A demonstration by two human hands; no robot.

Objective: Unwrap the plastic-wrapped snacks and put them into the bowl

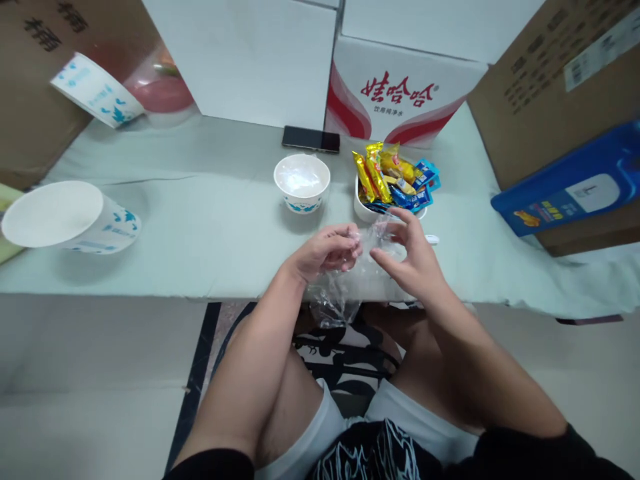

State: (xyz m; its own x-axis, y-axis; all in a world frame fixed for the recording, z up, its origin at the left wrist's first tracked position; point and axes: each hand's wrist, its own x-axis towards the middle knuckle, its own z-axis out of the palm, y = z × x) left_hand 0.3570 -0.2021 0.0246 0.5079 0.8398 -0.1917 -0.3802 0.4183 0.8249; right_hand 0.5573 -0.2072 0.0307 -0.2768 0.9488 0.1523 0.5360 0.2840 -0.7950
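My left hand (pixel 331 251) is closed in a pinch on a clear plastic bag (pixel 336 299), which hangs crumpled over the table's front edge. Just to the right, my right hand (pixel 414 259) has its thumb and fingers curved apart, with the bag's upper part reaching its fingertips. Whether those fingertips grip the film is hard to see. Beyond my hands stands a white paper bowl (pixel 304 202) with a blue leaf print and some clear film inside. A white tub (pixel 367 211) full of yellow and blue snack packets (pixel 395 179) sits behind my right hand.
A large paper bucket (pixel 107 223) lies tilted at left; another paper tub (pixel 100 93) leans farther back beside a red-lidded container (pixel 163 93). A phone (pixel 311 139) lies by the white carton (pixel 400 90). At right, a blue package (pixel 565 183) leans on a cardboard box (pixel 540 80).
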